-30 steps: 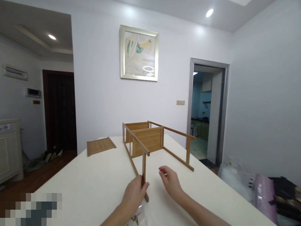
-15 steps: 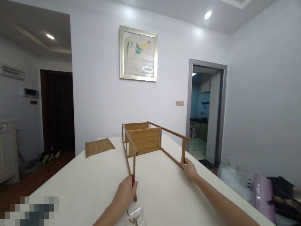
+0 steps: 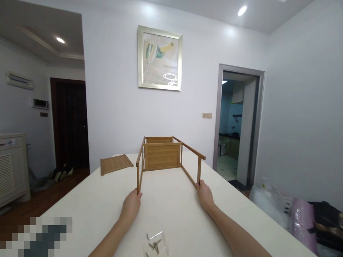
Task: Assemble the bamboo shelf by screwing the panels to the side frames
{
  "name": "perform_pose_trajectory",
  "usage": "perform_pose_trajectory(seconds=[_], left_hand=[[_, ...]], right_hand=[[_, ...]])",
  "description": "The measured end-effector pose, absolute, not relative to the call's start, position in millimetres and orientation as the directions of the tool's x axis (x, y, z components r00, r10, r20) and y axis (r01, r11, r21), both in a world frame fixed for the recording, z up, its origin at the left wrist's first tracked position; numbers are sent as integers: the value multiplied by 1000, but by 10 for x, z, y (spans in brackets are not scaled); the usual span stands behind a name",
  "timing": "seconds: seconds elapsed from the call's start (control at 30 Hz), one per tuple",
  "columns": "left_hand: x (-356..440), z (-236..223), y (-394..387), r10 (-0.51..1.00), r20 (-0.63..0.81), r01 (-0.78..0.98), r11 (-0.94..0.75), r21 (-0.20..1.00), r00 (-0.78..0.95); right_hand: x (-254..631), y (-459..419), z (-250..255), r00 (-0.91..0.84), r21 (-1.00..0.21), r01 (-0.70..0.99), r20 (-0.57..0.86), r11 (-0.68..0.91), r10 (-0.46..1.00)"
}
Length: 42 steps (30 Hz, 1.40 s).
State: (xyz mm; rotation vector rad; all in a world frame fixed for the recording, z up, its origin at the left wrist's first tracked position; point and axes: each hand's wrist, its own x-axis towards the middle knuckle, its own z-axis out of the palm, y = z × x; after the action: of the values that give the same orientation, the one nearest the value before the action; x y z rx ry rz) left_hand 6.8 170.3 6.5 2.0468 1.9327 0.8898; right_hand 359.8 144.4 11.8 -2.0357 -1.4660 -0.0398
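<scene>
A wooden shelf frame [image 3: 163, 156] lies on its side on the white table [image 3: 171, 200], its two side frames pointing toward me and two panels set between them. My left hand [image 3: 131, 204] is closed around the near lower end of the left side frame. On the other side, my right hand [image 3: 205, 194] grips the near lower corner of the right side frame. Parts of the fingers are hidden behind the wood. Close to me lies a small clear bag of screws [image 3: 155, 246], with a hex key [image 3: 154, 235] at its top.
A loose wooden panel [image 3: 117, 164] lies flat on the table's left side. Bubble wrap and a purple roll [image 3: 302, 223] are heaped beyond the right edge. Behind the table stands a wall with a framed picture [image 3: 160, 59] and a doorway [image 3: 238, 128].
The shelf frame has turned and been pushed away from me, so it now points more squarely at me. Both hands have moved with it, the left one farther forward and leftward.
</scene>
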Motion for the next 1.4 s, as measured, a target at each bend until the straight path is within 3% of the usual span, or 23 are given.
perform_pose_trajectory(seconds=[0.47, 0.63, 0.8, 0.9, 1.13, 1.3, 1.4], left_hand=[[7, -73, 1846, 937, 342, 748, -181, 638, -65], [-12, -103, 1850, 939, 337, 671, -204, 713, -72], [-45, -140, 1891, 954, 287, 591, -182, 786, -88], [-76, -168, 1974, 961, 258, 585, -152, 796, -101], [-234, -175, 2239, 960, 249, 730, -78, 678, -130], [-428, -145, 2551, 956, 255, 860, -6, 510, -145], [-532, -127, 2829, 955, 257, 911, 28, 412, -146]], right_hand=[[3572, 1445, 138, 333, -330, 920, 368, -213, 868], [3494, 1363, 149, 339, -270, 934, 465, -233, 818], [3259, 1339, 90, -42, -5, 998, 676, 62, 735], [2902, 1400, 88, -171, 20, 977, 662, 211, 729], [2025, 1556, 114, -296, -93, 910, 537, 404, 790], [1896, 1577, -2, -302, -169, 887, 490, 429, 818], [1924, 1586, -83, -320, -147, 883, 506, 446, 801]])
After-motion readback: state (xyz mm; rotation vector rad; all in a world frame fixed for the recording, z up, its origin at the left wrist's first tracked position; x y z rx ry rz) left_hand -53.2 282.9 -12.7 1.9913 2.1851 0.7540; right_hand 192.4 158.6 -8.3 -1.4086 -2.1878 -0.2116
